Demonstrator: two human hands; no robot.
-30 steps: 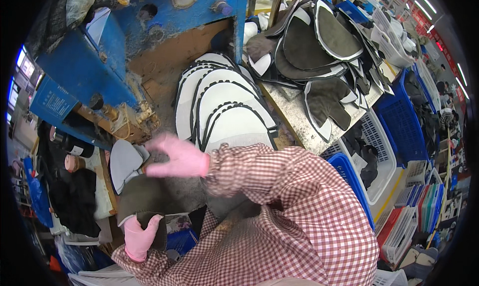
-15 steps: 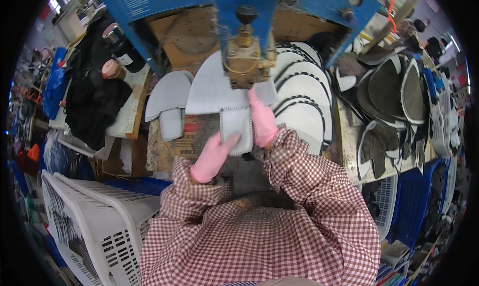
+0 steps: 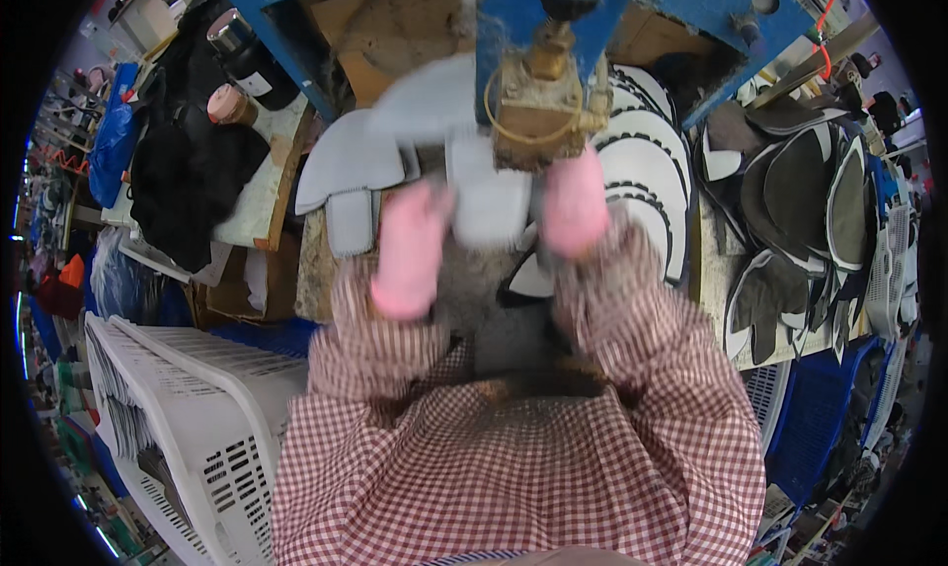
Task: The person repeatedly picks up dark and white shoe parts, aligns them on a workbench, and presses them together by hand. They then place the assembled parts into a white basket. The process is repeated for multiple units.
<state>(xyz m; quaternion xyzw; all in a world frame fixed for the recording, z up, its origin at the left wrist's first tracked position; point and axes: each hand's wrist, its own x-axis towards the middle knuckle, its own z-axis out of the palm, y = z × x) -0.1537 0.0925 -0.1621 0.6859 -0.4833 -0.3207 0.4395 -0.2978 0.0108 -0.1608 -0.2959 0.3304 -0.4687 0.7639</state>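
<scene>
My left hand [image 3: 408, 245], in a pink glove, is smeared by motion beside the tab [image 3: 487, 196] of a light grey fabric piece. Its wide rounded part [image 3: 425, 102] lies farther back, left of the press head, and is blurred too. Whether my left fingers touch the tab cannot be made out. My right hand [image 3: 575, 205], also pink-gloved and blurred, is just below the brass-coloured press head [image 3: 541, 121], to the right of the tab. Its fingertips are hidden by the head. Left of the piece lie similar grey pieces [image 3: 351, 161] with a tab.
White half-round pieces with dark edges [image 3: 642, 151] overlap on the right of the bench. Dark grey pieces [image 3: 790, 186] are heaped on the right side table. A black flask [image 3: 259, 72] and black cloth [image 3: 188, 181] sit on the left table. White plastic baskets [image 3: 197, 378] stand lower left.
The grey piece has shifted left relative to the press head. My left hand has come away from the tab's lower end to its left side. The whole view has shifted slightly.
</scene>
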